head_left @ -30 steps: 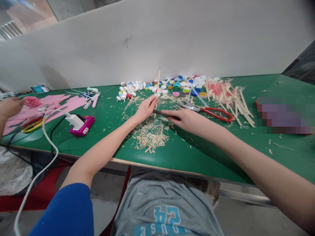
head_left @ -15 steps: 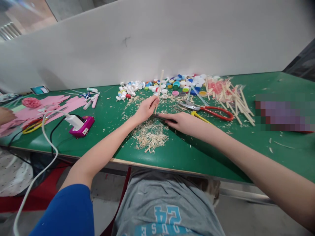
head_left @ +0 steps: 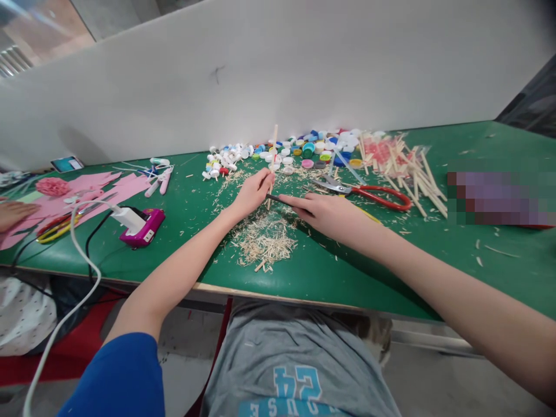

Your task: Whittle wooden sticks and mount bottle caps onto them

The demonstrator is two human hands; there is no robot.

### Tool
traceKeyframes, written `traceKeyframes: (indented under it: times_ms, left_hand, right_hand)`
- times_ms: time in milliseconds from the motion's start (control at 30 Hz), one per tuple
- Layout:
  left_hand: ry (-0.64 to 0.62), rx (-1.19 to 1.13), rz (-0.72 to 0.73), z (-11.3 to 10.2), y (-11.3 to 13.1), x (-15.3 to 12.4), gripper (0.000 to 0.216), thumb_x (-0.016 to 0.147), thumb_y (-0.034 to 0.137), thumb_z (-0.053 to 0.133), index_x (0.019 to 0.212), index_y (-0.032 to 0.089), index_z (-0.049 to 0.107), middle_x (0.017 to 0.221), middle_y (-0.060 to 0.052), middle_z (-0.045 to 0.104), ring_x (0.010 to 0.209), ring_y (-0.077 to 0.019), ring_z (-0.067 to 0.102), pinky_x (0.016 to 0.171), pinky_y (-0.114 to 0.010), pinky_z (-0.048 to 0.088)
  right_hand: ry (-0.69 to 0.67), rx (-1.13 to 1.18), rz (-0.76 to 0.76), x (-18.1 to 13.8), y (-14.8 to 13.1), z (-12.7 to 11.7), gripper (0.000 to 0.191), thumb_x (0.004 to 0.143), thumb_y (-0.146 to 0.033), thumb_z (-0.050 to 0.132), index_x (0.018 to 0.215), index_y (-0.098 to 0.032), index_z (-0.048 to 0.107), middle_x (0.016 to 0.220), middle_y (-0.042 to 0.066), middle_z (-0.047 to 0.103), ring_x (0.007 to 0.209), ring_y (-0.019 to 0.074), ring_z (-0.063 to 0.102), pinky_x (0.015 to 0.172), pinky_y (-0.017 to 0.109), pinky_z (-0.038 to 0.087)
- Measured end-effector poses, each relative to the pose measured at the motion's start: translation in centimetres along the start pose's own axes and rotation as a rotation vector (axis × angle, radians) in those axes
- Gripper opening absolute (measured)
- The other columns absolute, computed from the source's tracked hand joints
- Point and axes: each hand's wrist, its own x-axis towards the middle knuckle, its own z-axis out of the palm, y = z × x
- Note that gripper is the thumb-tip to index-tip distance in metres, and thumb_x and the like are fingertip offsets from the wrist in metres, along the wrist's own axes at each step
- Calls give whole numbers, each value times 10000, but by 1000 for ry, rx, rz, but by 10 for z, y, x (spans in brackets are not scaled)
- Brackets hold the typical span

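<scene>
My left hand [head_left: 252,192] is closed around a pale wooden stick [head_left: 275,139], held nearly upright with its top above the fist. In my right hand [head_left: 319,211] is a dark knife [head_left: 280,200], index finger stretched along it. Its tip meets the stick's lower end just under my left fist; the blade edge is too small to make out. Below both hands lies a heap of wood shavings [head_left: 264,243]. Beside my right hand rest red-handled scissors [head_left: 382,197], with a yellow handle partly hidden behind the wrist.
Bottle caps [head_left: 308,150] and white cap pieces [head_left: 223,159] line the back wall. Wooden sticks [head_left: 419,174] are piled at the right. A magenta power adapter [head_left: 145,229] with a white cable stands left, near pink paper [head_left: 130,188] and another person's hand [head_left: 17,213].
The stick has shifted slightly left and stands more upright. My right hand has moved a little left, the knife staying at the stick's lower end. The other person's hand has come further into view.
</scene>
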Motion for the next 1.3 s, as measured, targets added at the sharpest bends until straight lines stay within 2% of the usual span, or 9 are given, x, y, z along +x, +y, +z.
traceKeyframes:
  times_ms: [167,333,433,600,833,1000,1133,1200,1300]
  left_hand:
    - [5,39,0,2,-2,2,352,983,462,358,750,208,426,658,12,481,599,-110,448,618,-276,383]
    - [10,49,18,2,-3,1,377,981,493,334,746,211,419,662,10,470,604,-114,437,617,-281,381]
    - [7,58,22,1,-2,-1,375,987,487,318,753,211,414,671,7,489,612,-114,455,629,-281,391]
    - [6,61,7,1,-2,-1,373,989,488,307,769,211,427,667,7,504,608,-115,474,634,-280,397]
    - [18,42,27,3,-3,0,401,981,521,295,751,215,413,659,2,502,589,-117,466,610,-279,399]
    - [-7,68,38,3,-1,-1,374,991,490,292,758,218,402,637,12,465,573,-116,443,583,-281,379]
    - [-11,77,43,2,0,-1,361,992,479,305,760,218,396,640,12,467,572,-116,442,582,-285,376]
    - [-10,73,35,1,0,-1,360,992,481,304,765,219,398,633,15,466,567,-115,445,580,-285,379]
    - [-2,74,31,0,-2,-1,367,989,490,302,761,220,398,629,15,464,566,-117,450,578,-285,384]
  right_hand:
    - [-32,140,5,4,1,-3,473,999,-366,326,1464,-408,402,984,22,616,740,84,487,596,186,258]
    - [-112,263,41,6,1,-11,468,984,-355,378,1447,-410,430,859,-13,636,554,40,399,583,177,289]
    - [-130,256,49,6,-1,-14,471,984,-349,382,1450,-394,431,857,-7,639,543,38,398,577,180,294]
    - [-104,215,3,7,-1,-11,479,988,-340,357,1461,-380,420,982,16,649,666,67,485,604,181,313]
    - [-97,211,-36,10,3,-7,490,982,-341,351,1464,-324,436,820,27,622,572,53,428,554,172,273]
    - [-198,250,-31,7,0,-7,449,981,-364,379,1413,-344,498,752,2,605,515,37,383,545,164,270]
    - [-189,250,-17,4,-2,-4,436,979,-370,389,1394,-344,521,713,-3,590,514,39,387,547,164,272]
    - [-175,256,-32,3,-1,-2,448,979,-368,379,1408,-337,508,740,3,599,544,47,420,560,166,289]
    - [-93,222,-40,2,1,1,469,987,-370,351,1442,-352,461,913,25,634,689,75,507,603,177,314]
